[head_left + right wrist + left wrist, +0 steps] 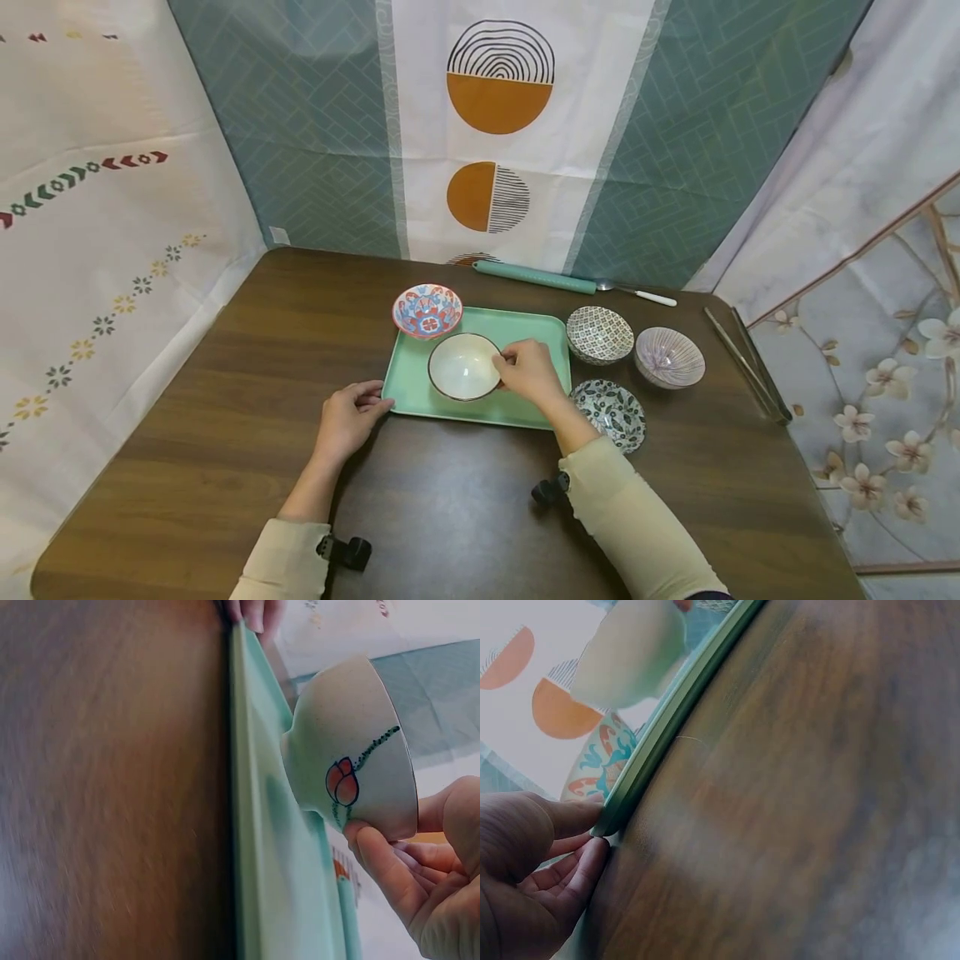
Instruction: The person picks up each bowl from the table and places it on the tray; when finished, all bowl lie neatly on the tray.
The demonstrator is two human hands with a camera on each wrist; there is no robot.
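My right hand pinches the rim side of a white bowl with a dark rim. Over the green tray the bowl is held up, its base apart from the tray in the right wrist view. A painted red flower bud shows on its outer wall. At the tray's near left corner, my left hand pinches the edge, the thumb above and fingers below in the left wrist view. A red-and-blue patterned bowl stands at the tray's far left corner.
Right of the tray stand a brown-patterned bowl, a purple-striped bowl and a leaf-patterned dish, partly behind my forearm. A teal stick-like case and a white-handled utensil lie at the back. Metal tongs lie far right.
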